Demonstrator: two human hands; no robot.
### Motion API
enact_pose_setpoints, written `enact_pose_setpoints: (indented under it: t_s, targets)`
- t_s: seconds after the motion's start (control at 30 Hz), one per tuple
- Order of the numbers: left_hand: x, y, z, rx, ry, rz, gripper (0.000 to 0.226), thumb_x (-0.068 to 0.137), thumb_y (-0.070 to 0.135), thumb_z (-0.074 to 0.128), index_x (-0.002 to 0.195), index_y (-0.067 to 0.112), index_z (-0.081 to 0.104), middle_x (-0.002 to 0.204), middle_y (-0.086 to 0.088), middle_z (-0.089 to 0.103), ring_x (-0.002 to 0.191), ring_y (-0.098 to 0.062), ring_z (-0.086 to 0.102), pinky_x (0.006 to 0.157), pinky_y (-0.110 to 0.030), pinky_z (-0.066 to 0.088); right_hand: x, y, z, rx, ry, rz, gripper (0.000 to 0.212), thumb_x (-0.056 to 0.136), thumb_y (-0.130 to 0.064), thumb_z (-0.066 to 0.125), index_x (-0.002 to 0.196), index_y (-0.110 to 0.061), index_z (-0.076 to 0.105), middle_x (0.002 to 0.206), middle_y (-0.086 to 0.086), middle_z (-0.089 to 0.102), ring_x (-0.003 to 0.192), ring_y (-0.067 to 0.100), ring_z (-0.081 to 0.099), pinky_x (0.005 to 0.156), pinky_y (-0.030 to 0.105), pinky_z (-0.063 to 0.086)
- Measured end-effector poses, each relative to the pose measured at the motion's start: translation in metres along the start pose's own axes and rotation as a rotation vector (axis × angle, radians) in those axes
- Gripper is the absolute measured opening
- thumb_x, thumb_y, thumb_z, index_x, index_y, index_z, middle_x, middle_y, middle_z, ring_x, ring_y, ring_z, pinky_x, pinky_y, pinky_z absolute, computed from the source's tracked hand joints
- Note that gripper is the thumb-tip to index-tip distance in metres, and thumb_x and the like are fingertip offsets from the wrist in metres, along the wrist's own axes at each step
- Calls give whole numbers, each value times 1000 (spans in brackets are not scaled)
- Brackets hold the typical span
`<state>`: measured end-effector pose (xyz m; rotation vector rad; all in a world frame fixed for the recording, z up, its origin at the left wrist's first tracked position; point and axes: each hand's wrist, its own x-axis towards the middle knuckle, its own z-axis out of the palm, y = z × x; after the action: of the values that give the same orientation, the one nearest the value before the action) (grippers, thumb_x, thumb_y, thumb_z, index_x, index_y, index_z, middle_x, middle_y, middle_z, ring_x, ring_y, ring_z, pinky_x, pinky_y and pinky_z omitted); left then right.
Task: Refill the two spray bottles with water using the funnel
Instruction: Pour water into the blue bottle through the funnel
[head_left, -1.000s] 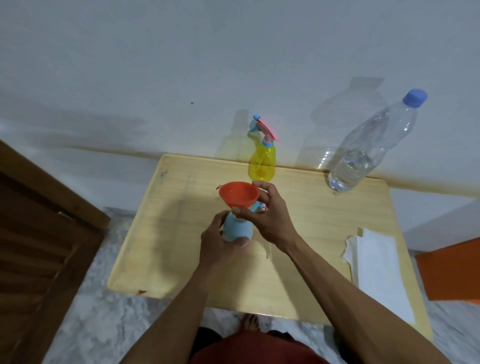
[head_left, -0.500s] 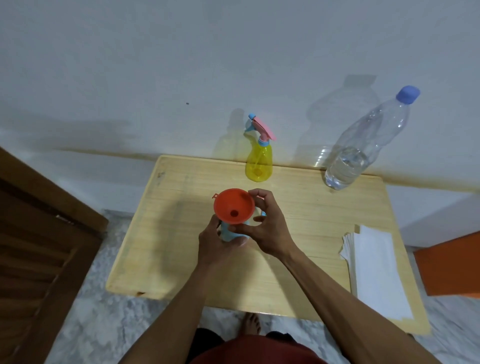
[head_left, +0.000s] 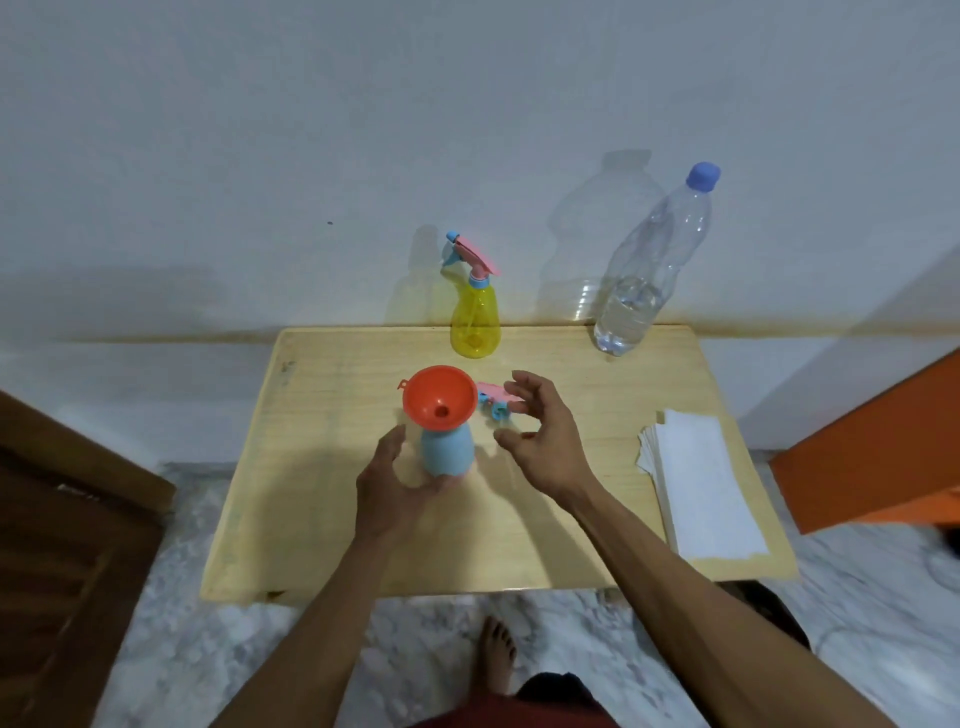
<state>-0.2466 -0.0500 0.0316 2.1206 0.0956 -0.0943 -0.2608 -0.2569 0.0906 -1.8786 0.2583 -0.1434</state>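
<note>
The blue spray bottle (head_left: 447, 452) stands mid-table with its spray head off. The orange funnel (head_left: 439, 397) sits in its neck. My left hand (head_left: 395, 483) curls its fingers round the bottle's base, the thumb a little off its left side. My right hand (head_left: 543, 441) hovers just right of the bottle, fingers spread and holding nothing. The pink and blue spray head (head_left: 493, 399) lies on the table behind my right fingers. The yellow spray bottle (head_left: 475, 322) stands at the back edge with its head on. The water bottle (head_left: 649, 275), capped and partly full, stands back right.
The wooden table (head_left: 322, 499) stands against a white wall. A stack of white paper towels (head_left: 701, 478) lies along its right edge. An orange box (head_left: 872, 452) is at the right, dark wooden furniture (head_left: 67, 530) at the left, and my bare foot (head_left: 496, 654) below.
My right hand has let go of the funnel and drawn back to the right, opening. The funnel now stays seated in the blue bottle, and the spray head shows behind it.
</note>
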Motion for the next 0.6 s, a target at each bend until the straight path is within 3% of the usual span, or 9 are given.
enact_pose_setpoints:
  t_s: [0.17, 0.33, 0.47, 0.6]
  targets:
    - [-38, -5, -11, -8, 27, -51, 70, 72, 17, 88, 133, 10, 54, 131, -10, 64, 124, -23, 58, 103, -39, 47, -35, -7, -23, 36, 140, 76, 53, 86, -3, 73, 132, -22, 56, 120, -10, 66, 103, 7, 65, 85, 24, 55]
    - [-73, 21, 1, -28, -41, -4, 52, 75, 15, 85, 122, 8, 62, 118, -9, 69, 114, -21, 63, 94, -31, 49, -62, -19, -48, 91, 304, 163, 37, 89, -4, 67, 122, -21, 63, 110, -5, 70, 83, 4, 64, 73, 18, 52]
    - [-84, 58, 21, -97, -156, 54, 40, 76, 13, 84, 112, 8, 66, 103, -1, 70, 98, -17, 68, 83, -26, 52, -72, -31, -78, 141, 325, 275, 27, 90, -20, 68, 117, -22, 66, 96, -7, 73, 85, 9, 70, 83, 38, 59]
    - [-75, 95, 49, -109, -241, 155, 37, 77, 17, 84, 109, 13, 65, 99, 7, 69, 93, -5, 67, 84, -27, 56, -64, -48, -120, 245, 331, 295, 17, 95, -22, 67, 110, -16, 69, 91, 0, 78, 78, 10, 76, 80, 35, 56]
